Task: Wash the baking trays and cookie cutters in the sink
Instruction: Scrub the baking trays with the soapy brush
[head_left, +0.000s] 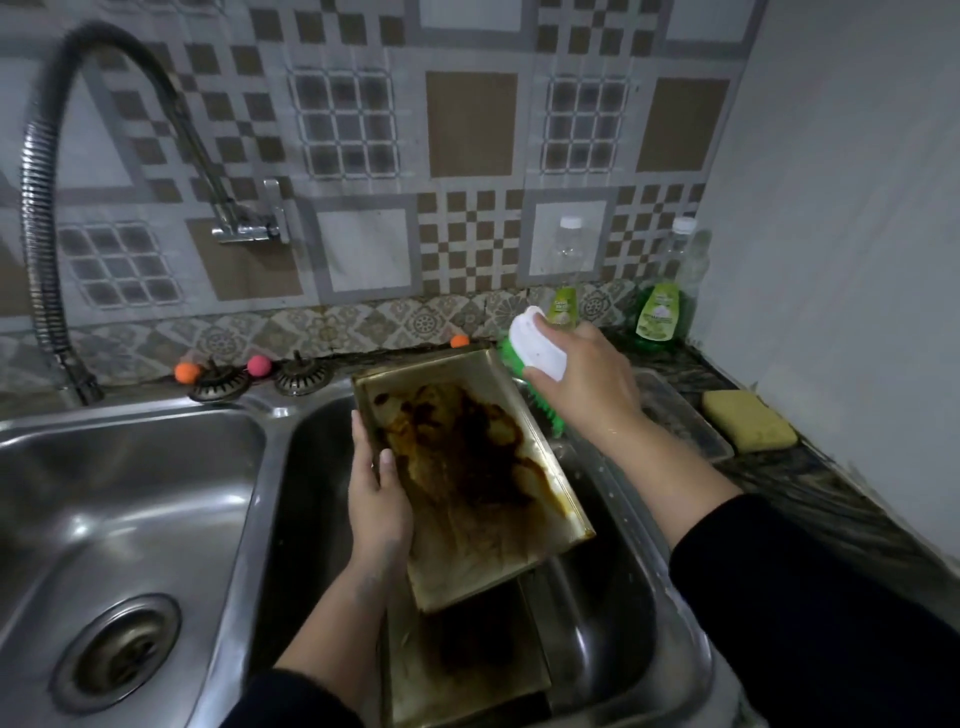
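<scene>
Far left of the frame: a flexible coiled faucet hose (39, 208) arching up from the rim of the left sink basin (104, 493), drain strainer at lower left, basin otherwise bare steel. No water seen running.

Behind the divider, along the back ledge: two loose sink strainers (260, 378) among small orange and pink balls (258, 365).

Centre: left hand (378, 501) clamped on the long left edge of the upper baking tray (467, 478), thumb hooked over the rim onto the inside, fingers wrapped beneath. Tray tilted up at its far end, probably to face the burnt brown-black patch toward the brush and let water drain into the right sink basin (623, 597). A second baking tray (467, 660), also stained, lying underneath in that basin, likely waiting its turn. No cookie cutters visible.

Right of centre: right hand (582, 379) curled around the white handle of a scrub brush (535, 348), green bristles pointing down beside the tray's upper right rim, not yet on the stain. Poised, by the look of it, for scrubbing.

Further right: two green dish soap bottles (657, 312) and two clear plastic bottles (569, 244) against the wall, a yellow sponge (748, 421) on the dark marbled table (831, 499).

Room: patterned grey-and-tan tiled backsplash, plain wall at right, dim light.
</scene>
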